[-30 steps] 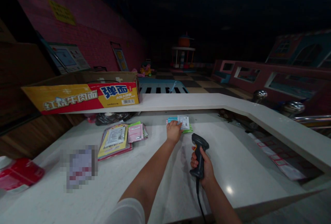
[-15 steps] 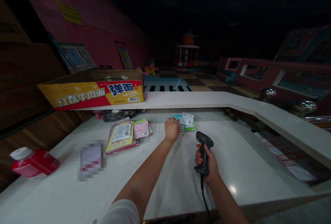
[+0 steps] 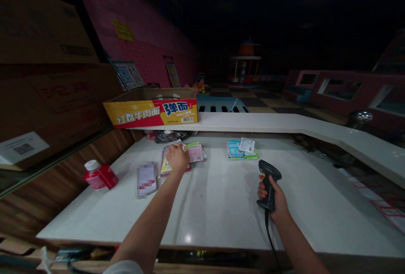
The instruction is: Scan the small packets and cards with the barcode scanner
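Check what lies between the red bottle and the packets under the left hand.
The head view shows one pale, pixelated item on the white counter between the red bottle and packets.

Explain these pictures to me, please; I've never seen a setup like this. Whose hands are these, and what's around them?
There is no robot here: these are a person's bare hands, seen by one camera worn on the head, looking forward and down. The right hand grips a dark, corded handheld scanner. The left hand is at the yellow packets, beside a pink packet. Also on the white counter are a blue-and-green pile, a red bottle and a pixelated item. An open carton sits on the raised ledge.
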Demonstrator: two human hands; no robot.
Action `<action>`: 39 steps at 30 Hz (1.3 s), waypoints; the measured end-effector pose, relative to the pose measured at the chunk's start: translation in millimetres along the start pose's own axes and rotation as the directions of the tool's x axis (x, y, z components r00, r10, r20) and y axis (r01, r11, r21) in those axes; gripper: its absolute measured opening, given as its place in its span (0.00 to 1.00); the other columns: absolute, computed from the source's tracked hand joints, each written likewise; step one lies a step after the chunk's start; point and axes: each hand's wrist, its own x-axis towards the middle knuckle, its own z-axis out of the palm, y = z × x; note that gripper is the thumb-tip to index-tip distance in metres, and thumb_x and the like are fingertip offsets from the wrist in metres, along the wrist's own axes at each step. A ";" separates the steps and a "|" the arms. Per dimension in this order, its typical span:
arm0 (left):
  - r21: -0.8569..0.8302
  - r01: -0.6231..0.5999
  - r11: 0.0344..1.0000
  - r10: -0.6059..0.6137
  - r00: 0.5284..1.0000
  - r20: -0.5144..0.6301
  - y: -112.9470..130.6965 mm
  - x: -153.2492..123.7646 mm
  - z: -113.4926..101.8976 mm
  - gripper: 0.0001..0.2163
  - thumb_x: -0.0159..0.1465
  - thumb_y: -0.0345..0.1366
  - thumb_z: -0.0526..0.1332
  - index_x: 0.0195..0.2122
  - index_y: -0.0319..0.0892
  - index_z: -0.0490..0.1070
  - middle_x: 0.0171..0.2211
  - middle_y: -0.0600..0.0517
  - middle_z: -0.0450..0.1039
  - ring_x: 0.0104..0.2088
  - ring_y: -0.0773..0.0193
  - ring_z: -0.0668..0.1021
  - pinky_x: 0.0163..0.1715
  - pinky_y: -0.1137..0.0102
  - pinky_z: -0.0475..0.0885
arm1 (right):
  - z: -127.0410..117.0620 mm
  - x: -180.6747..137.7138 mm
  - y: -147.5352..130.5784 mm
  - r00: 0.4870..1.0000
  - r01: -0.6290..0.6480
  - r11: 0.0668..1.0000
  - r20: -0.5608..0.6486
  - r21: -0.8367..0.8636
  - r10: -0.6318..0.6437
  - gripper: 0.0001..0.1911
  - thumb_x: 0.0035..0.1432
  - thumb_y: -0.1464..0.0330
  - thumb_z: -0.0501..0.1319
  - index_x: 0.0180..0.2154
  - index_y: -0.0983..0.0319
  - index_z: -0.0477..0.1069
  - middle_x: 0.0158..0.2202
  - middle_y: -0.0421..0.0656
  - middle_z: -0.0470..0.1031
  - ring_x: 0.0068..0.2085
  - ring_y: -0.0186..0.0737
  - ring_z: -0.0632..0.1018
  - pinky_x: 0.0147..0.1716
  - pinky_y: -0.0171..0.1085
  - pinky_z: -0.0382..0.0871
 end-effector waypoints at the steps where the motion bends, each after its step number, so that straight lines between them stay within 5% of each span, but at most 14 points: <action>1: 0.036 0.077 0.996 -0.078 0.997 0.010 -8.2 1.0 -1.5 0.21 0.59 0.43 0.60 0.50 0.34 0.72 0.48 0.35 0.69 0.51 0.42 0.68 0.47 0.56 0.64 | -0.7 -0.1 0.3 1.000 0.001 1.000 0.002 0.003 -0.001 0.19 0.49 0.59 0.70 0.38 0.64 0.72 0.20 0.34 0.66 0.18 0.25 0.64 0.15 0.25 0.60; 6: 0.081 0.242 0.967 -0.251 0.959 0.131 -35.6 2.9 1.5 0.31 0.54 0.56 0.63 0.46 0.31 0.72 0.49 0.31 0.68 0.52 0.38 0.68 0.47 0.55 0.63 | -3.6 0.6 1.2 1.000 0.001 1.000 0.011 0.010 -0.001 0.17 0.50 0.60 0.70 0.38 0.63 0.72 0.20 0.34 0.65 0.18 0.26 0.64 0.15 0.25 0.61; 10: 0.044 0.286 0.957 -0.288 0.954 0.081 -40.9 2.8 1.8 0.31 0.52 0.53 0.65 0.48 0.30 0.68 0.49 0.30 0.68 0.53 0.39 0.68 0.47 0.56 0.64 | -4.0 1.3 1.3 1.000 0.003 1.000 0.004 0.009 -0.003 0.18 0.49 0.60 0.71 0.38 0.64 0.72 0.20 0.35 0.66 0.18 0.26 0.64 0.15 0.25 0.61; 14: -0.069 0.245 0.967 -0.246 0.969 -0.010 -39.5 4.1 -5.6 0.24 0.55 0.44 0.63 0.48 0.34 0.65 0.46 0.33 0.71 0.49 0.41 0.72 0.44 0.58 0.66 | -2.7 1.0 0.9 1.000 0.014 1.000 0.003 -0.004 -0.014 0.20 0.47 0.60 0.72 0.38 0.64 0.72 0.20 0.35 0.66 0.18 0.26 0.64 0.15 0.25 0.60; 17: -0.332 0.135 0.933 -0.157 0.987 -0.040 -32.9 3.3 -7.7 0.17 0.59 0.40 0.59 0.47 0.39 0.64 0.40 0.42 0.74 0.42 0.49 0.76 0.40 0.61 0.68 | -1.9 1.0 0.4 1.000 0.013 1.000 0.001 -0.013 -0.013 0.19 0.47 0.59 0.71 0.38 0.64 0.72 0.20 0.34 0.66 0.18 0.26 0.64 0.15 0.25 0.60; 21: -0.755 -0.092 0.649 0.051 0.996 -0.077 -9.9 -13.3 10.6 0.15 0.54 0.44 0.64 0.39 0.43 0.67 0.37 0.49 0.75 0.38 0.57 0.77 0.37 0.67 0.71 | -0.7 0.6 0.2 1.000 0.008 1.000 0.003 -0.023 -0.008 0.19 0.48 0.59 0.71 0.38 0.63 0.71 0.20 0.34 0.66 0.18 0.25 0.64 0.15 0.25 0.60; 24: -0.938 0.084 0.335 0.205 0.965 0.160 8.1 -37.7 38.2 0.19 0.53 0.48 0.64 0.40 0.41 0.69 0.31 0.52 0.74 0.26 0.64 0.74 0.24 0.71 0.69 | 1.6 -1.4 0.3 1.000 0.017 0.998 0.003 -0.061 -0.017 0.19 0.48 0.58 0.71 0.37 0.62 0.71 0.20 0.34 0.66 0.18 0.25 0.64 0.15 0.25 0.60; 26: -0.946 0.187 0.264 0.296 0.918 0.264 14.2 -53.1 56.7 0.20 0.52 0.49 0.65 0.40 0.38 0.71 0.28 0.52 0.73 0.22 0.66 0.71 0.20 0.72 0.67 | 3.4 -3.6 0.6 1.000 0.026 0.994 0.005 -0.104 -0.025 0.19 0.48 0.58 0.71 0.37 0.62 0.71 0.20 0.34 0.67 0.18 0.26 0.64 0.15 0.25 0.60; 31: -0.933 0.188 0.307 0.249 0.931 0.269 10.9 -66.4 83.1 0.20 0.53 0.49 0.65 0.38 0.38 0.74 0.28 0.51 0.75 0.27 0.63 0.75 0.27 0.71 0.70 | 7.9 -9.6 2.0 0.998 0.066 0.974 0.015 -0.218 -0.064 0.21 0.47 0.55 0.70 0.37 0.62 0.71 0.20 0.35 0.66 0.17 0.26 0.64 0.14 0.25 0.58; 39: -0.900 0.078 0.428 0.259 0.944 0.205 8.0 -63.8 80.7 0.17 0.54 0.48 0.64 0.37 0.39 0.74 0.35 0.47 0.77 0.37 0.57 0.77 0.38 0.67 0.71 | 38.2 -31.3 13.0 0.993 0.012 0.794 0.101 -0.608 0.062 0.26 0.46 0.53 0.70 0.41 0.62 0.70 0.19 0.35 0.70 0.14 0.29 0.66 0.12 0.29 0.59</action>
